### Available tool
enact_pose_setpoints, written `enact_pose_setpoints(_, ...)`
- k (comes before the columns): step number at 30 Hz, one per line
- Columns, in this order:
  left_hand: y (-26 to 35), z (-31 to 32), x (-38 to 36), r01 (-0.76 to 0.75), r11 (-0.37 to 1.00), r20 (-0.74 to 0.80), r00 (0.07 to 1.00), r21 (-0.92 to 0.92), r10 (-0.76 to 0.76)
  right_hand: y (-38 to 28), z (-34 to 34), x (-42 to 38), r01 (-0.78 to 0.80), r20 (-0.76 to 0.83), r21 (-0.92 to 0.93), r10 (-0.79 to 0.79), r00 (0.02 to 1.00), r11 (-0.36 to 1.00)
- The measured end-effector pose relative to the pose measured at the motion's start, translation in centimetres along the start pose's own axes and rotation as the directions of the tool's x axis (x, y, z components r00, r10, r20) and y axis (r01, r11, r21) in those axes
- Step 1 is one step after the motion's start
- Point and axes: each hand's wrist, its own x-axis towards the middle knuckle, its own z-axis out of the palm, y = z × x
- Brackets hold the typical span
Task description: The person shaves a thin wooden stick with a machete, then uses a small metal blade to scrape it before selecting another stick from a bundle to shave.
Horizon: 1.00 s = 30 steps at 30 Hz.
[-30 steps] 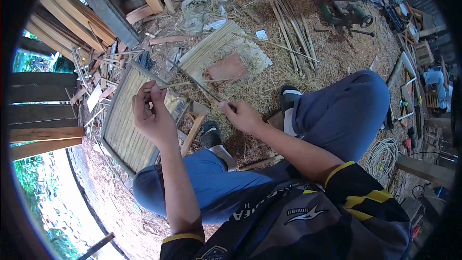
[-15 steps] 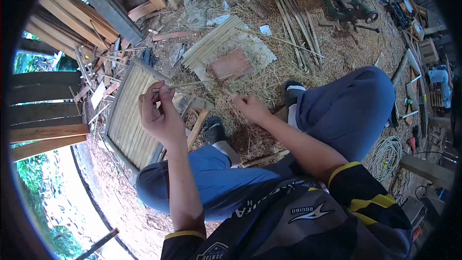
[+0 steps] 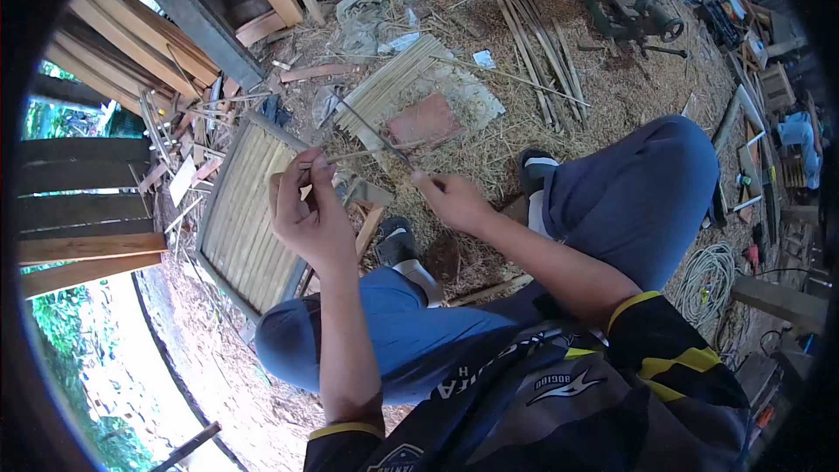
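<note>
My left hand [image 3: 308, 205] is raised, thumb and fingers pinching one end of a thin bamboo strip [image 3: 358, 154]. The strip points right, its far part crossing the blade of a long, thin knife [image 3: 371, 129]. My right hand [image 3: 456, 204] is closed around the knife's handle, and the blade slants up and to the left. Below and left of the strip, a framed panel of bamboo slats [image 3: 249, 201] leans beside my knee. A reddish flat piece [image 3: 426, 121] lies on the ground past the knife.
A row of pale bamboo strips [image 3: 389, 79] lies ahead on the littered ground, with longer sticks [image 3: 542, 61] to their right. Wooden planks [image 3: 140, 35] stand at upper left. A coiled rope [image 3: 703, 284] rests at right, near a metal tool [image 3: 642, 22] further off.
The knife blade has turned so its length now shows, pointing up-left across the strip. My left hand has shifted slightly right; my right hand has barely moved.
</note>
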Motion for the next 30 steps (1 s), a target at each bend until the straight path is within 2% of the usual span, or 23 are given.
enact_pose_setpoints(2, -0.3, -0.1, -0.7, -0.018, 1.0, -0.008, 1.0, 0.004, 0.018, -4.3, 0.0, -1.4, 0.168, 0.011, 0.129, -0.171, 0.985, 0.977)
enact_pose_setpoints(5, 0.0, 0.1, -1.0, -0.035, 0.999, -0.012, 0.999, -0.004, 0.035, -4.1, 0.1, -2.0, 0.345, -0.012, 0.097, -0.345, 0.938, 0.934)
enact_pose_setpoints(6, 0.4, 0.2, -1.2, -0.024, 1.0, -0.012, 1.0, 0.013, 0.024, -2.4, 0.5, -1.1, 0.183, -0.017, 0.065, -0.183, 0.983, 0.981)
enact_pose_setpoints(8, 0.7, 0.1, -1.2, 0.014, 1.0, -0.029, 0.999, -0.018, -0.015, 3.6, 1.7, 2.4, -0.147, -0.045, 0.006, 0.147, 0.988, 0.989)
enact_pose_setpoints(10, -0.1, -0.1, -0.8, 0.065, 0.991, -0.049, 0.996, -0.114, -0.071, 7.8, 1.4, 3.8, -0.273, -0.035, 0.015, 0.274, 0.961, 0.962)
enact_pose_setpoints(11, -0.2, -0.2, -0.5, 0.048, 0.995, -0.042, 0.998, -0.092, -0.052, 8.6, 1.3, 4.1, -0.337, -0.027, 0.018, 0.337, 0.941, 0.941)
enact_pose_setpoints(14, -0.5, -0.3, -0.4, 0.015, 0.999, -0.062, 0.998, -0.03, -0.017, 2.5, 0.9, 1.5, -0.339, 0.037, 0.132, 0.337, 0.941, 0.932)
enact_pose_setpoints(17, -1.3, -0.5, -0.2, -0.019, 1.0, -0.075, 0.997, 0.013, 0.019, -0.9, 1.6, 1.0, 0.045, -0.043, 0.122, -0.041, 0.998, 0.992)
enact_pose_setpoints(23, -1.2, -0.8, -0.8, -0.068, 0.998, -0.033, 0.997, 0.001, 0.068, -8.3, -0.4, -4.3, 0.28, 0.0, 0.061, -0.281, 0.96, 0.958)
enact_pose_setpoints(25, -0.7, -0.7, -1.3, -0.041, 0.999, 0.0, 0.999, -0.025, 0.041, -4.8, 1.3, -2.2, 0.249, -0.08, 0.064, -0.244, 0.966, 0.966)
enact_pose_setpoints(26, -0.4, -1.0, -1.4, -0.126, 0.987, 0.048, 0.991, 0.103, 0.121, -3.3, 1.9, -1.2, 0.236, -0.121, 0.067, -0.227, 0.966, 0.969)
enact_pose_setpoints(29, -0.5, -1.2, -1.7, -0.038, 0.999, 0.025, 0.999, 0.012, 0.038, -1.1, 0.1, 0.3, 0.001, 0.031, 0.068, -0.003, 1.0, 0.998)
enact_pose_setpoints(30, -0.4, -1.1, -1.4, -0.042, 0.999, 0.023, 0.999, -0.018, 0.042, -1.6, 0.1, -0.3, 0.084, -0.019, 0.045, -0.083, 0.996, 0.995)
